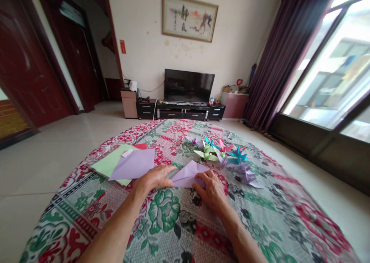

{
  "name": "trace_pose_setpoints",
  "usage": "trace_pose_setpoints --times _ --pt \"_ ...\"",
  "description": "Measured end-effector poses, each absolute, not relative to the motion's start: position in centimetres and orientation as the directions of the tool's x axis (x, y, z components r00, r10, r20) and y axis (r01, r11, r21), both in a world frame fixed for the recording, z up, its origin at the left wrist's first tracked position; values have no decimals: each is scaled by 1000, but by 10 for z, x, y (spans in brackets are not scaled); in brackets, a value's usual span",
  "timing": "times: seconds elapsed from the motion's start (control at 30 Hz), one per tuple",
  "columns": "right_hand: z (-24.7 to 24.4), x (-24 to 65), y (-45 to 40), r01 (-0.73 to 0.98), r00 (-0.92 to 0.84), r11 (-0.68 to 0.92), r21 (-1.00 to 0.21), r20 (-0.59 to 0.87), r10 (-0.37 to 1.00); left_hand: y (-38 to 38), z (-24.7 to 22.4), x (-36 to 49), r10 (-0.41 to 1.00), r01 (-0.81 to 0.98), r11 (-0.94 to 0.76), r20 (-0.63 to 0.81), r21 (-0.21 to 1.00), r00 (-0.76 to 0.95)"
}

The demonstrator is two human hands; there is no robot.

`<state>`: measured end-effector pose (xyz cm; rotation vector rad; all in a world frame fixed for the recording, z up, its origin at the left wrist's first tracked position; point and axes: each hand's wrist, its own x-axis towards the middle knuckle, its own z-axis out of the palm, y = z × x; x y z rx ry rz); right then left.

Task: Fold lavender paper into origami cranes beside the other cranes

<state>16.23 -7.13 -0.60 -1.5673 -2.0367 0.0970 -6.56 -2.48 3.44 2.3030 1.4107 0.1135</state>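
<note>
A folded sheet of purple origami paper (186,175) lies on the patterned tablecloth in front of me, its peak pointing away. My left hand (159,177) is beside its left corner, fingers stretched out and thumb apart, fingertips close to or touching the edge. Over the right part of the paper, my right hand (210,185) has curled fingers and thumb gripping it; the corner beneath is hidden. Just left of my left hand, a flat purple sheet (135,163) rests on light green sheets (107,163), with a bit of a red sheet (141,146) showing behind.
Several folded paper cranes stand at the right: green (207,152), blue (239,155) and purple (247,174). A small white piece (127,153) lies on the paper stack. The floral tablecloth (164,211) covers a round table. Beyond are a television (189,86) and low cabinet (182,113).
</note>
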Motion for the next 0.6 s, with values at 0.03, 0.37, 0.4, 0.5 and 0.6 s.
trace_pose_setpoints --times 0.03,0.37,0.4,0.5,0.6 --pt "-6 166 -71 867 -155 310 -390 379 912 -26 36 -66 867 832 -382 -157 402 474" --pt "-8 176 -63 828 -207 352 -437 346 915 -26 41 -75 844 838 -370 -233 400 484" --pt "-8 177 -63 829 -205 351 -436 346 915 -25 41 -76 844 839 -362 -238 406 480" --pt "-2 174 -64 841 -156 324 -434 379 912 -23 43 -76 873 837 -346 -180 425 453" --pt "8 161 -63 847 -132 343 -407 465 876 -22 42 -67 908 813 -375 2 447 418"
